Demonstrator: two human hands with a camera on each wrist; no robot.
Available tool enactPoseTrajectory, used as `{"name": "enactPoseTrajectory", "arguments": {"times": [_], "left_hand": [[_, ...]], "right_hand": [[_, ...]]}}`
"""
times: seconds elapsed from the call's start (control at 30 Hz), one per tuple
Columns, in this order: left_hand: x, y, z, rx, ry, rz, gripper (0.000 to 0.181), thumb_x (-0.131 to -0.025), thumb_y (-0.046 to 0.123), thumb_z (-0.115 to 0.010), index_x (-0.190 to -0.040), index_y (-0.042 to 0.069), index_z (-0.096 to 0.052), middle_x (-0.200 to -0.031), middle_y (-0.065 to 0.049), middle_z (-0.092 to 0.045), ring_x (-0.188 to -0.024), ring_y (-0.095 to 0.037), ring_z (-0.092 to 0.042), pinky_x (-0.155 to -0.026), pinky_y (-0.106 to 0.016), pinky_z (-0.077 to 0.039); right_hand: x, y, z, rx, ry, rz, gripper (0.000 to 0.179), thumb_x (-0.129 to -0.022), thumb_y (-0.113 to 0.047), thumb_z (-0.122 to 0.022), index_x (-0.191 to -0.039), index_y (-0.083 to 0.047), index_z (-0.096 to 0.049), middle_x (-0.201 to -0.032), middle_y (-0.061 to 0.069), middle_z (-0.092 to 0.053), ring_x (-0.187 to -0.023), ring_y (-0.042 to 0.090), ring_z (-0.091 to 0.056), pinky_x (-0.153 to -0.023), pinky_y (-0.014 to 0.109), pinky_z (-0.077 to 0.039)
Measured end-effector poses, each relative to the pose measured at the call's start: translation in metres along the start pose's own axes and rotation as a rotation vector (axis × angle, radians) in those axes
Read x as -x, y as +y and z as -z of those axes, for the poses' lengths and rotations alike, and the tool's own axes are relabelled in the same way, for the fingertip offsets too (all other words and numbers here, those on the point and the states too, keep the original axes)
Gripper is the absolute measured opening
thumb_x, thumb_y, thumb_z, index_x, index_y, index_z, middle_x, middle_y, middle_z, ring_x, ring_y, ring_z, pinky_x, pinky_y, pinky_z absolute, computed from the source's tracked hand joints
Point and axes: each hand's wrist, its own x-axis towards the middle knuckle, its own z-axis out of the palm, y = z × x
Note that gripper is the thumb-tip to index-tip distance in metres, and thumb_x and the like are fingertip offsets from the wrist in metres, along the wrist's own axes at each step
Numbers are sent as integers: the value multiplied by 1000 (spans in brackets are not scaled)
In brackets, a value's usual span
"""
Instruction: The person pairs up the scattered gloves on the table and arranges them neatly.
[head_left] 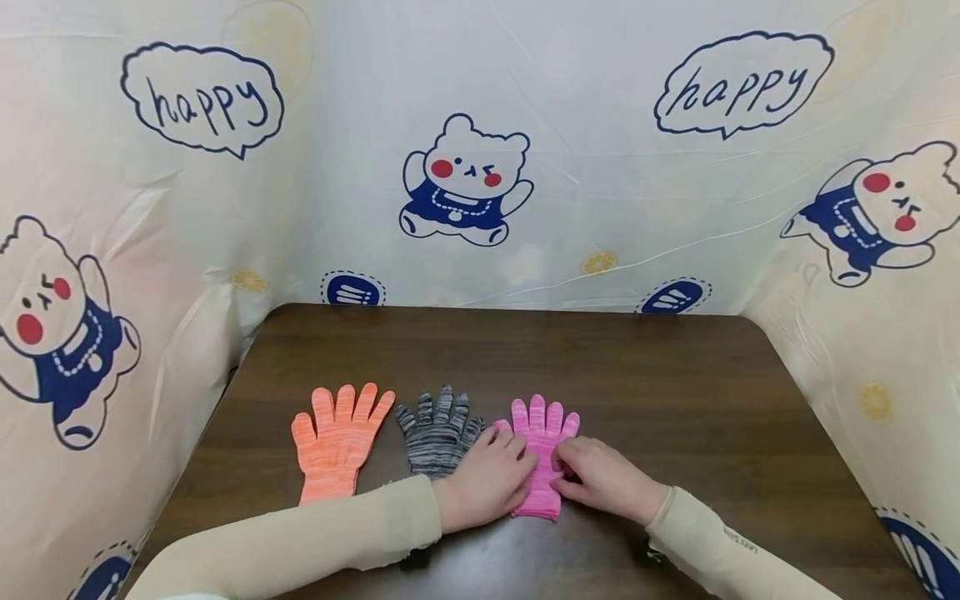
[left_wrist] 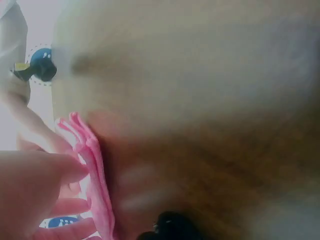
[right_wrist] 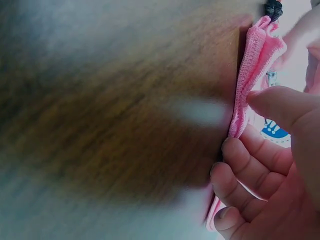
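A pink knitted glove [head_left: 542,467] lies on the table, fingers pointing away and cuff toward me. My left hand [head_left: 489,477] rests over its left side; in the left wrist view, fairly straight fingers [left_wrist: 70,206] touch the pink fabric [left_wrist: 97,180]. At the glove's right edge, my right hand [head_left: 603,477] has curled fingers. The right wrist view shows its thumb [right_wrist: 280,102] and bent fingers [right_wrist: 240,155] pinching the pink cloth [right_wrist: 255,70]. A grey-and-black glove [head_left: 438,433] lies left of the pink one, partly covered by my left hand.
An orange glove [head_left: 333,446] lies farther left, its cuff partly behind my left sleeve [head_left: 322,529]. The dark wooden table [head_left: 690,392] extends behind and to the right of the hands. A printed cloth [head_left: 585,192] with bear drawings surrounds the table's back and sides.
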Motion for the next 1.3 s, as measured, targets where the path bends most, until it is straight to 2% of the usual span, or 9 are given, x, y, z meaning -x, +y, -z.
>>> {"name": "enactPoseTrajectory", "arguments": {"times": [0.2,0.33,0.43,0.6,0.7,0.93,1.07,1.17,1.3], "left_hand": [[7,2,-1,10,-34,6,36,-97,49,-67,-119,20,-67,-111,2,-62,-110,-19,-59,-103,-45,-45],[9,3,-1,11,-72,14,40,-100,51,-64,-125,20,-68,-116,2,-63,-115,-19,-58,-107,-49,-43],[10,3,-2,15,-90,19,42,-101,51,-61,-129,20,-68,-120,2,-63,-117,-19,-57,-108,-50,-43],[14,2,-5,79,-79,29,40,-102,47,-62,-132,21,-66,-123,2,-63,-120,-18,-57,-110,-52,-41],[17,1,-7,117,-83,39,41,-102,45,-63,-135,21,-66,-129,1,-64,-127,-19,-56,-113,-56,-38],[25,-5,-8,128,-71,37,45,-103,47,-60,-138,19,-66,-142,-3,-63,-141,-25,-51,-117,-60,-33],[32,-8,-8,210,-48,86,44,-103,45,-61,-139,19,-66,-140,-3,-63,-142,-27,-50,-117,-62,-31],[40,-11,-6,273,-29,130,43,-103,41,-62,-140,19,-66,-140,-1,-64,-142,-27,-49,-117,-63,-30],[51,-17,-3,326,0,180,40,-103,38,-63,-137,19,-67,-141,-2,-64,-143,-28,-49,-117,-65,-29]], "right_hand": [[1,1,0,62,-15,-8,34,-89,-47,-80,-90,-21,-58,-78,-13,-49,-71,3,-42,-68,24,-42],[2,1,1,109,-24,2,39,-87,-52,-81,-93,-20,-58,-80,-14,-47,-73,4,-41,-71,28,-41],[1,1,2,128,-21,9,40,-86,-51,-81,-94,-20,-58,-81,-15,-45,-74,5,-41,-71,28,-41],[2,0,3,122,-5,10,39,-85,-49,-82,-93,-19,-58,-81,-13,-47,-75,5,-41,-71,28,-41],[2,0,4,106,1,6,39,-85,-48,-83,-93,-19,-59,-81,-11,-49,-75,6,-42,-71,28,-42],[-1,4,5,76,-3,2,36,-87,-46,-82,-94,-19,-60,-81,-10,-51,-75,5,-43,-71,27,-42],[1,8,4,29,-5,-17,26,-94,-43,-76,-96,-22,-61,-82,-13,-53,-76,3,-45,-73,28,-44],[10,9,1,-4,44,-44,18,-97,-37,-74,-98,-23,-63,-84,-14,-56,-79,4,-49,-75,30,-48],[21,7,2,-17,122,-110,12,-95,-30,-77,-100,-25,-67,-88,-17,-57,-82,6,-54,-77,31,-51]]}}
